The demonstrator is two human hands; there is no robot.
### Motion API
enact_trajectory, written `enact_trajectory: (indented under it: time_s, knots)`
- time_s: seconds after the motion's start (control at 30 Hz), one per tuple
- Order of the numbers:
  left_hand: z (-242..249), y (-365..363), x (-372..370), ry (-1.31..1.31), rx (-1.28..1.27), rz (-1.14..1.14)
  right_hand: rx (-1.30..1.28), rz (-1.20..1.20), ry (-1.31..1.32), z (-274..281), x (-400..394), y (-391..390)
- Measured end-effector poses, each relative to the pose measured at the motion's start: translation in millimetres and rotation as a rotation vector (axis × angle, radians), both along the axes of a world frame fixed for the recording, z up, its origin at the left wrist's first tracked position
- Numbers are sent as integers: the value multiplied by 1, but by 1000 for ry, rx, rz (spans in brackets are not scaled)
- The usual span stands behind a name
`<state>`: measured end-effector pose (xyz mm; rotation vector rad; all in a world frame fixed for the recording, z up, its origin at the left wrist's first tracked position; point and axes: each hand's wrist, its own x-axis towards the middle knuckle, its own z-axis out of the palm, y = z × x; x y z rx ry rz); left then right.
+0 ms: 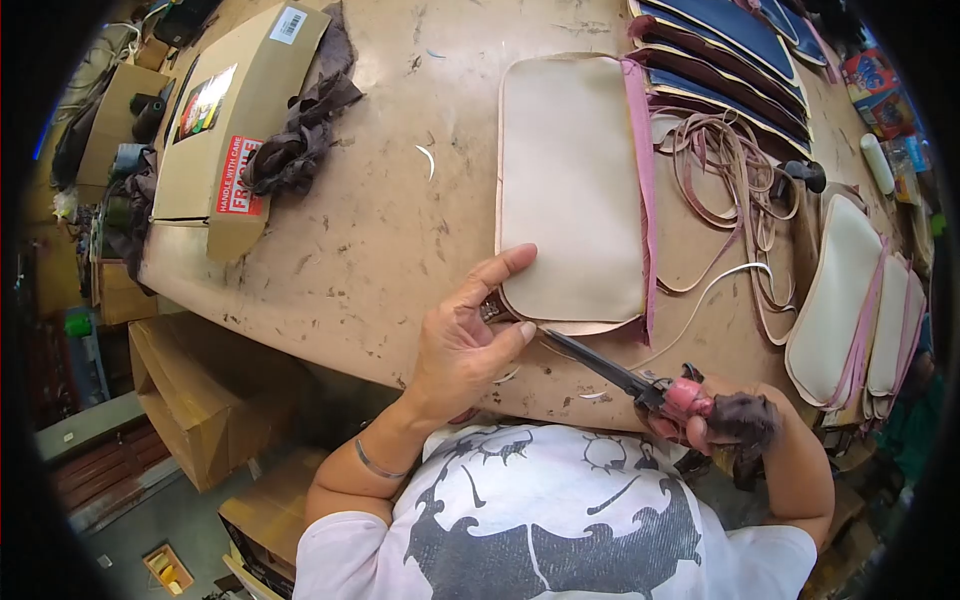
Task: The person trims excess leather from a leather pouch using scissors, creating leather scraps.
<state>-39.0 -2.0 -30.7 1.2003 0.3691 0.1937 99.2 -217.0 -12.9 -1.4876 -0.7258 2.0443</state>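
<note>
At the near edge of the workbench, trimming in hand, by the look of it: left hand spread, index finger stretched flat onto the near-left corner of a cream leather panel, thumb tucked against that panel's rounded edge, pinning it down. Right hand closed around the pink-wrapped handles of a pair of scissors, a dark cloth bunched over the knuckles; blades laid low along the bench, tips reaching the panel's near edge just beside the left thumb. Whether the blades stand parted or closed: cannot tell. Judged as mid-cut along the lower curve, a thin offcut strip curling away toward the right. Next move likely calls for steady pressure from the holding fingers, kept clear of the blade tips, and a slow turn of the panel to follow the rounded corner. Pink edging running down the panel's right side. Further right, loose loops of trimmed strips and a stack of similar cream panels at the right edge; dark blue and brown pieces fanned at the far right corner. As for containers: a flattened cardboard box with a red fragile label at the far left corner, closed, contents hidden, a crumpled dark rag touching its right side; more cartons on the floor below the left edge, contents not visible.
</note>
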Motion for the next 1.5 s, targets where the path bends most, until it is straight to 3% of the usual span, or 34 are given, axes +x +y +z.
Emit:
enact_trajectory:
  time_s: [0.1,0.2,0.57,0.7,0.8,0.97,1.13,1.27,1.5]
  knots:
    - [4,1,1,18,-69,-2,3,-126,195,5,6,2]
    - [5,2,1,27,-119,-1,6,-194,181,8,6,5]
    - [4,2,2,42,-143,-26,-80,-76,117,3,21,15]
    - [0,5,2,18,-61,-45,-24,10,-22,12,24,26]
    - [-1,7,2,8,-51,-40,132,112,-277,23,23,33]
    - [7,9,4,24,-138,-42,213,138,-256,-7,23,0]
    - [6,6,3,20,-96,-52,-61,-61,-1,-3,19,-3]
    - [5,5,2,13,-73,-63,35,-82,162,-6,26,5]
    - [3,5,1,15,-103,-59,17,-25,9,1,27,17]
